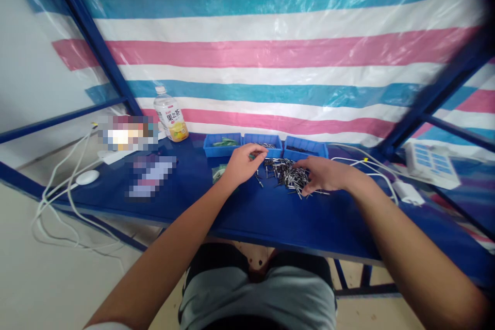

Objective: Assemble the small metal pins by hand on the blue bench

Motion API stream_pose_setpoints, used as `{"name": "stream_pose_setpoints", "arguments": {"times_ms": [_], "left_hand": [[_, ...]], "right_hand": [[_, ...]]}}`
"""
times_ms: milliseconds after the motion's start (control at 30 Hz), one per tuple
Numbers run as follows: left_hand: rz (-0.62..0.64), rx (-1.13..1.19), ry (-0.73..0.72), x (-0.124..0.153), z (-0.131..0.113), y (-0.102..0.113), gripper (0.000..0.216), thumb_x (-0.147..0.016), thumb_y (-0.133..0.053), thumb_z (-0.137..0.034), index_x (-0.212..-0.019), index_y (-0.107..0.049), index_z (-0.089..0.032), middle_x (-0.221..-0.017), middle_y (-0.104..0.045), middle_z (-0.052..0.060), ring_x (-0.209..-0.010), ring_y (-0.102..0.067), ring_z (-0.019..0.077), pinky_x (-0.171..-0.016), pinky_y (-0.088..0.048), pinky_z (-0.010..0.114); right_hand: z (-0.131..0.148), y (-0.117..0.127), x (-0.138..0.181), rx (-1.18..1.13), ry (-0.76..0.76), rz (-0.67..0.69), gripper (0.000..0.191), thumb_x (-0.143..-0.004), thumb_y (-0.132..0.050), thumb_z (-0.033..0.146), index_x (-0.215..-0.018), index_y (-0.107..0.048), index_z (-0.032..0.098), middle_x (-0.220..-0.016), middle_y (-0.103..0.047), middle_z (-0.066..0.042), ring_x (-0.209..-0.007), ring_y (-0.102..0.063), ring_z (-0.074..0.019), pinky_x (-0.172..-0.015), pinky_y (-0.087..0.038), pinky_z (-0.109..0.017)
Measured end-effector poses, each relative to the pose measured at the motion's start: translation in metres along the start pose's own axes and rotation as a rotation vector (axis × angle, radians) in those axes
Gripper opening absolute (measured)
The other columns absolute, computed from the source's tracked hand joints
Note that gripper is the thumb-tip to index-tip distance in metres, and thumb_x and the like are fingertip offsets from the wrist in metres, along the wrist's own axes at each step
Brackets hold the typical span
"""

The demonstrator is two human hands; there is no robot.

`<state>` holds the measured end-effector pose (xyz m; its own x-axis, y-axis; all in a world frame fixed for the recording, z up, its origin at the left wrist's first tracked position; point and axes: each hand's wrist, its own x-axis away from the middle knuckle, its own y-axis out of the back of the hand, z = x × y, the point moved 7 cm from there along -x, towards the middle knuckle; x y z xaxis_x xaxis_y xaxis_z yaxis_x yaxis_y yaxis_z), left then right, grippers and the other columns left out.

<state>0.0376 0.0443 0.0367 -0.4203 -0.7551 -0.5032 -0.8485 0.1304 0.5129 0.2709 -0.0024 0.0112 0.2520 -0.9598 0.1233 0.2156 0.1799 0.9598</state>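
My left hand (245, 163) is above the desk in front of the middle blue bin, its thumb and fingers brought together. Something small and greenish shows at the fingers, too small to name. On the desk lies a heap of thin metal pins (291, 178), silver and dark, some scattered to its left. My right hand (324, 173) reaches onto the heap's right side, thumb and fingers apart. Behind the hands stand three blue bins in a row: the left bin (208, 151) with green pieces, the middle bin (276, 140) with small metal parts, the right bin (324, 150) with dark parts.
A small clear bag (218, 172) lies left of my left forearm. A drink bottle (170, 116) stands at the back left. White cables (73, 201) hang over the left edge. A white adapter (408, 193) and power strip (433, 165) lie right on the blue desk (255, 221).
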Motion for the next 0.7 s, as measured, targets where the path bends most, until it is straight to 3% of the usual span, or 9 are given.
{"name": "stream_pose_setpoints", "arguments": {"times_ms": [133, 267, 533, 633, 700], "left_hand": [[0.011, -0.003, -0.002, 0.000, -0.001, -0.001, 0.017, -0.097, -0.065, -0.029, -0.105, -0.078, -0.022, -0.108, -0.078, 0.006, -0.087, -0.071, 0.0182, -0.075, -0.058, 0.032], [0.024, -0.016, -0.008, 0.000, -0.001, -0.002, 0.016, -0.097, -0.065, -0.028, -0.104, -0.078, -0.023, -0.107, -0.078, 0.006, -0.087, -0.072, 0.0182, -0.075, -0.058, 0.033], [0.029, -0.032, -0.036, -0.001, -0.004, -0.003, 0.016, -0.097, -0.064, -0.028, -0.104, -0.078, -0.022, -0.106, -0.078, 0.006, -0.091, -0.072, 0.0190, -0.075, -0.057, 0.032], [0.035, -0.047, -0.049, 0.000, -0.004, -0.004, 0.017, -0.098, -0.063, -0.028, -0.104, -0.078, -0.023, -0.106, -0.077, 0.006, -0.090, -0.072, 0.0190, -0.074, -0.057, 0.031], [0.050, -0.067, -0.060, 0.001, -0.004, -0.006, 0.018, -0.098, -0.062, -0.028, -0.104, -0.078, -0.023, -0.106, -0.077, 0.006, -0.087, -0.070, 0.0184, -0.073, -0.056, 0.031]], "right_hand": [[0.002, -0.001, -0.008, -0.058, 0.048, -0.061, 0.079, -0.058, -0.098, 0.044, -0.130, -0.074, 0.022, -0.093, -0.078, -0.008, -0.088, -0.075, -0.0328, -0.076, -0.057, -0.036], [0.010, -0.004, -0.016, -0.081, 0.053, -0.080, 0.069, -0.065, -0.094, 0.044, -0.128, -0.074, 0.022, -0.082, -0.076, -0.006, -0.074, -0.073, -0.0279, -0.066, -0.053, -0.033], [0.037, -0.008, -0.026, -0.199, 0.062, -0.222, 0.048, -0.075, -0.089, 0.035, -0.120, -0.077, 0.023, -0.094, -0.078, -0.006, -0.083, -0.074, -0.0259, -0.077, -0.056, -0.035], [0.039, 0.005, -0.022, -0.263, 0.116, -0.291, 0.043, -0.080, -0.085, 0.034, -0.121, -0.075, 0.023, -0.104, -0.079, -0.007, -0.088, -0.075, -0.0247, -0.078, -0.057, -0.035], [0.031, 0.021, -0.016, -0.243, 0.095, -0.352, 0.034, -0.086, -0.079, 0.035, -0.117, -0.076, 0.024, -0.099, -0.080, -0.006, -0.086, -0.075, -0.0245, -0.078, -0.057, -0.035]]}}
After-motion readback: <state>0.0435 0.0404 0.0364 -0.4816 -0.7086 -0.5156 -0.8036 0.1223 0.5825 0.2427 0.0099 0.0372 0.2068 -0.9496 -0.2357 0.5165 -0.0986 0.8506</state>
